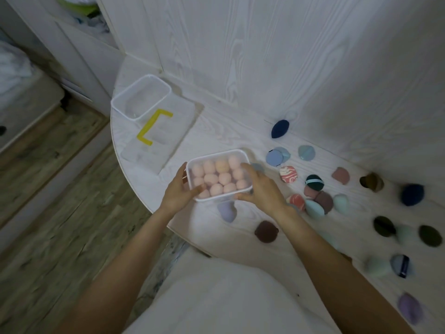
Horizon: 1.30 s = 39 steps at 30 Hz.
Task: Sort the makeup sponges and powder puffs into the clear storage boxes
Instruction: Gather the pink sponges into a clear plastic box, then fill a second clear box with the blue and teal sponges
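Both hands, left hand (179, 189) and right hand (261, 189), are gripping the sponge-filled clear box (219, 175) at its short ends, while loose puffs (313, 186) are lying at three o'clock, nearer the right hand, and the empty box (140, 96) is waiting at eleven o'clock.

A white wood-grain table (216, 131) with a rounded edge carries an empty clear box (142, 96) at its far left, overlapping a flat clear lid with a yellow handle (154, 127). Near the front edge is a clear box of pink sponges (219, 175). Loose sponges and puffs lie scattered to the right, among them a navy sponge (279, 128), a brown puff (266, 231) and a lilac sponge (226, 211).
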{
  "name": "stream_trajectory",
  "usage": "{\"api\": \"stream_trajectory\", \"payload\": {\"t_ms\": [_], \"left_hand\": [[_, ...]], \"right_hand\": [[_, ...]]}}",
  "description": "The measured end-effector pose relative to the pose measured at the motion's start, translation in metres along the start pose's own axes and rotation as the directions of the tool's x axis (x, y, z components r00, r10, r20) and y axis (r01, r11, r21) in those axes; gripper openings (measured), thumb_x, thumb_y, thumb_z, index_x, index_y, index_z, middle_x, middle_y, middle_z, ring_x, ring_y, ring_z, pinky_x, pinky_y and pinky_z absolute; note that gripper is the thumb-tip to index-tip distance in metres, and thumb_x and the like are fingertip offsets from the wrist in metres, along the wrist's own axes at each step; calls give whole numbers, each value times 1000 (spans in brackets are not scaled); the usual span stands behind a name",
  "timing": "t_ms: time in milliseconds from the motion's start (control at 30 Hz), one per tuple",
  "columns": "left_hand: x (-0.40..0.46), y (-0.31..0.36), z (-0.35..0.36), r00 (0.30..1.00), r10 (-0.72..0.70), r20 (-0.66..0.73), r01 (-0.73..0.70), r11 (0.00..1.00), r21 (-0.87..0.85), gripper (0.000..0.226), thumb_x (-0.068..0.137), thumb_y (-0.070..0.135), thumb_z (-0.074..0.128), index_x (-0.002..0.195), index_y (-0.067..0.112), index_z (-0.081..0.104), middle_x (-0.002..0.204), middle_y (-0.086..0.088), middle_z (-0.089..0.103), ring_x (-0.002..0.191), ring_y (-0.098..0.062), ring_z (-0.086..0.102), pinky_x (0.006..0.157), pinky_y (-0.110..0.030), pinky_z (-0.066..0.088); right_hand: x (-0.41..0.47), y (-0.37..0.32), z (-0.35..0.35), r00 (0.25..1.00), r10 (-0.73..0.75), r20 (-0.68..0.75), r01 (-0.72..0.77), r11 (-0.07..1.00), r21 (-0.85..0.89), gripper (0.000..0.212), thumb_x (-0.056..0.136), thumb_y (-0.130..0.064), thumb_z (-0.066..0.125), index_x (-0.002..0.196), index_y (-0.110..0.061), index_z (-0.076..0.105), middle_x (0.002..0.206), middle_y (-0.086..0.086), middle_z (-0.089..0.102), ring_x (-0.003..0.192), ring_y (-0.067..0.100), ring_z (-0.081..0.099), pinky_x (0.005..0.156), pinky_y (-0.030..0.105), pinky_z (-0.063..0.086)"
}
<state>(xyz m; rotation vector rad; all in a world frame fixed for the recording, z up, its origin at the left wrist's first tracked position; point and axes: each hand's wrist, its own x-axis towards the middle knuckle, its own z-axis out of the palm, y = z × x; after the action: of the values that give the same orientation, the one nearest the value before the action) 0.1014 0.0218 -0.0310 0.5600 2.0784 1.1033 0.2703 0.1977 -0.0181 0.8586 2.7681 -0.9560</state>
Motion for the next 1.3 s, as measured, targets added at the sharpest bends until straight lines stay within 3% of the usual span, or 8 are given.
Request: {"api": "stream_trajectory", "payload": {"t_ms": [333,500,633,833,933,1100,1200,1300], "left_hand": [[17,1,0,999,17,-47,-20,998,-56,92,67,44,78,144,27,30,138,2,50,123,-15,49,102,-39,42],[40,27,4,980,113,-166,-142,974,-174,82,65,41,76,136,22,40,128,12,52,109,1,52,85,-10,42],[81,46,11,979,130,-159,-159,969,-187,64,75,11,76,132,12,47,129,-1,55,110,-8,55,78,-3,43],[132,66,20,987,159,-18,-160,969,-186,66,70,31,70,131,22,47,119,9,55,110,-8,54,87,-15,45],[149,80,21,978,208,-23,-209,974,-89,60,78,20,73,132,14,48,114,9,54,106,-8,54,75,-1,40],[146,85,10,962,273,-21,-270,959,87,44,89,21,61,130,10,51,131,-6,51,121,-20,48,97,-32,43],[113,73,-21,884,455,-110,-441,888,131,36,88,28,58,121,14,60,126,-6,56,117,-20,51,97,-30,43],[84,46,-56,782,587,-212,-445,762,469,46,82,41,53,119,16,61,125,-7,57,118,-27,50,103,-32,32]], "right_hand": [[7,-6,5,995,13,-101,-31,984,-176,79,82,-44,65,147,-28,23,127,15,50,105,28,56,87,38,49],[33,-5,-13,959,-44,-280,46,999,1,75,80,-33,72,144,-25,33,128,15,50,109,27,55,84,39,51],[70,11,-30,961,111,-253,-92,992,88,76,82,-36,69,145,-27,27,136,15,40,117,30,48,97,44,45],[109,21,-32,924,306,-228,-308,951,28,76,84,-58,51,147,-29,20,144,11,30,123,30,42,98,45,42],[116,21,-38,916,245,-317,-315,929,-192,83,76,-67,33,145,-20,30,142,19,37,121,38,42,97,47,41],[112,4,-35,835,-53,-548,-133,947,-294,47,83,-35,46,120,-9,57,130,23,52,121,39,40,102,49,34],[102,-16,-20,817,-230,-529,81,954,-290,28,83,-18,53,107,-11,65,120,15,60,119,31,40,103,44,31],[94,-42,2,866,-234,-442,158,967,-201,25,83,-16,50,100,-13,68,112,9,64,115,26,42,99,38,34]]}}
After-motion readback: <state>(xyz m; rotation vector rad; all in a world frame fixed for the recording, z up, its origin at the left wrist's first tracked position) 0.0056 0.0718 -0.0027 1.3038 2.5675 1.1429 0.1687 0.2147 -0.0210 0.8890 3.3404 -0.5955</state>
